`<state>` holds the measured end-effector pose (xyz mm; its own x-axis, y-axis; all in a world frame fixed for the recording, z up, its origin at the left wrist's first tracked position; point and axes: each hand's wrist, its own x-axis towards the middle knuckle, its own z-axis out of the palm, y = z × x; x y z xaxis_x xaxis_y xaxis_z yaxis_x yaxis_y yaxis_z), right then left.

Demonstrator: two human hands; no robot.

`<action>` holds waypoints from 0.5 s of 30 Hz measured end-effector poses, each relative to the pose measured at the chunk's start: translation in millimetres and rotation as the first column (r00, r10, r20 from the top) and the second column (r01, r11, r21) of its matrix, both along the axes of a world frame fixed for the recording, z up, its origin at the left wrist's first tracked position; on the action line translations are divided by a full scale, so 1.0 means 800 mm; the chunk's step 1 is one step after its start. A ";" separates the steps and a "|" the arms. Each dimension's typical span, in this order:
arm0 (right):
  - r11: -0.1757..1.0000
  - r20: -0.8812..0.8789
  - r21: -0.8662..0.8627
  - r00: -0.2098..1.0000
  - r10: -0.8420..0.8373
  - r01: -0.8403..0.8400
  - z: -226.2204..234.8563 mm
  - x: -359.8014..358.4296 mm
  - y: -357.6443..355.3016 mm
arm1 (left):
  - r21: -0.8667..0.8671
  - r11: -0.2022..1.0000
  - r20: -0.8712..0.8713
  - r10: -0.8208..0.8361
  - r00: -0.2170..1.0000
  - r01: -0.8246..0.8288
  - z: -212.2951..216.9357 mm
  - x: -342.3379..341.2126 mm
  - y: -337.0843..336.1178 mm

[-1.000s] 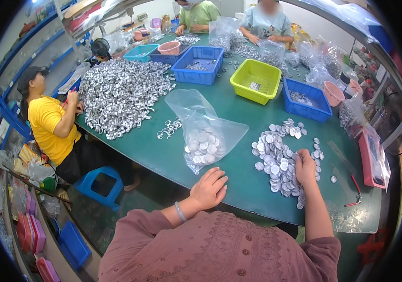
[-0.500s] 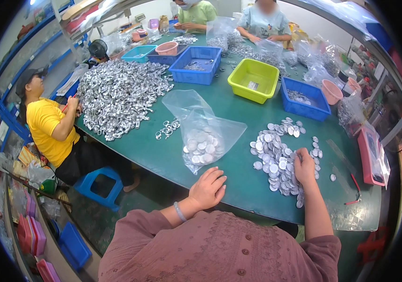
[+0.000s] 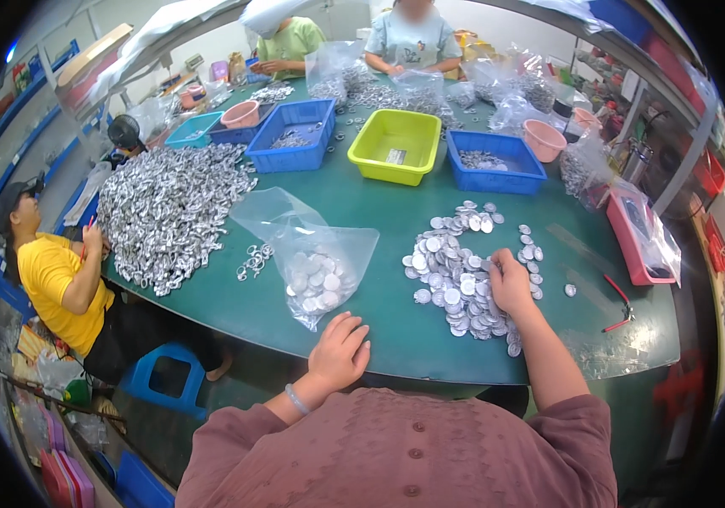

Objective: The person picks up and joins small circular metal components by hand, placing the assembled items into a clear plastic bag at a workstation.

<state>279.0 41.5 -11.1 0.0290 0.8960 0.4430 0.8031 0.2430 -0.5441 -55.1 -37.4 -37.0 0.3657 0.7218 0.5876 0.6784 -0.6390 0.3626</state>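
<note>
A loose heap of round silver discs (image 3: 456, 279) lies on the green table in front of me. At the heap's right side my right hand (image 3: 511, 284) is closed, fingertips pinching a silver disc that is mostly hidden by the fingers. My left hand (image 3: 340, 351) rests at the table's near edge, fingers loosely stretched out, holding nothing. Just beyond it, without contact, lies a clear plastic bag (image 3: 295, 241) with more discs inside. One single disc (image 3: 570, 290) sits apart on the right.
A big mound of silver metal parts (image 3: 168, 212) covers the table's left. Blue bins (image 3: 498, 178) and a lime-green bin (image 3: 392, 173) stand farther back. Red-handled pliers (image 3: 618, 305) and a pink tray (image 3: 633, 245) are at right. A person in yellow (image 3: 58, 271) sits left; two people work opposite.
The whole view has shifted, so the table and its contents appear farther left. My right hand stays at the disc heap and my left hand at the table edge.
</note>
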 end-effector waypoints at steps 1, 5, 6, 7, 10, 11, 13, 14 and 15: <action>1.000 0.000 0.004 1.000 -0.003 0.003 0.001 0.000 -0.001 | 0.003 1.000 -0.005 -0.001 1.000 0.001 0.000 0.001 0.000; 0.999 -0.003 0.041 1.000 -0.005 0.006 0.004 -0.004 -0.003 | -0.010 1.000 -0.014 0.005 1.000 -0.005 0.000 0.000 0.000; 0.999 -0.001 0.033 1.000 -0.001 0.001 0.005 -0.005 -0.002 | -0.002 1.000 -0.013 0.004 1.000 -0.004 -0.001 -0.001 0.000; 1.000 0.001 0.024 1.000 0.004 -0.004 0.006 -0.006 -0.003 | 0.002 1.000 -0.013 0.000 1.000 0.000 -0.001 -0.001 0.000; 1.000 -0.004 0.003 1.000 -0.002 0.002 0.008 -0.009 -0.003 | 0.010 1.000 -0.015 -0.006 1.000 0.006 0.000 -0.003 0.000; 1.000 -0.005 -0.006 1.000 -0.004 0.004 0.010 -0.009 -0.004 | 0.012 1.000 -0.017 -0.009 1.000 0.010 0.000 -0.003 0.000; 1.000 -0.010 -0.023 1.000 -0.004 0.004 0.012 -0.011 -0.004 | 0.012 1.000 -0.021 -0.003 1.000 0.003 -0.001 -0.004 -0.001; 1.000 -0.013 -0.026 1.000 -0.007 0.006 0.012 -0.010 -0.005 | 0.010 1.000 -0.021 -0.007 1.000 0.007 -0.002 -0.004 -0.001; 1.000 -0.019 -0.027 1.000 -0.010 0.009 0.010 -0.009 -0.005 | 0.009 1.000 -0.021 -0.011 1.000 0.011 -0.002 -0.003 -0.001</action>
